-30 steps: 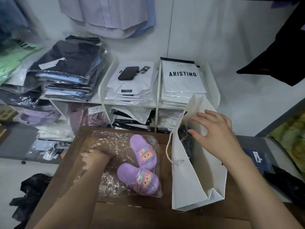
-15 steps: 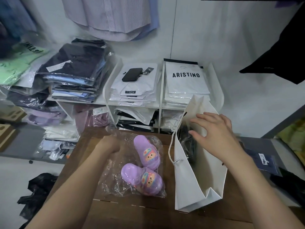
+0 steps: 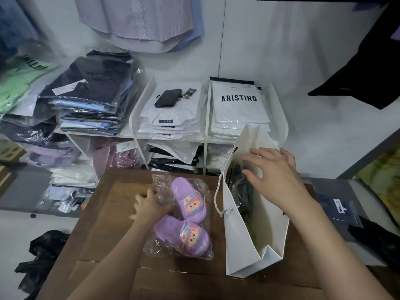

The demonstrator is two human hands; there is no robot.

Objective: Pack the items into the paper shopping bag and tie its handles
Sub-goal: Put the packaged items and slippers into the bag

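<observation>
- Moved since a second ago: left hand [image 3: 149,205], from the plastic's left edge inward to the slippers, now gripping the clear plastic bag [image 3: 184,215] beside the upper slipper.
- Purple slippers [image 3: 188,221] inside that plastic, lying on the wooden table [image 3: 104,230], just left of the white paper shopping bag [image 3: 244,252].
- Shopping bag upright, mouth open, dark wrapped goods inside; rope handle [image 3: 217,195] hanging on its left face.
- Right hand [image 3: 275,176] spread flat, fingers apart, over the bag's open mouth, clamped on nothing.
- Behind, white shelves [image 3: 205,138] stacked with packed shirts; black phone [image 3: 168,98] on one pile.
</observation>
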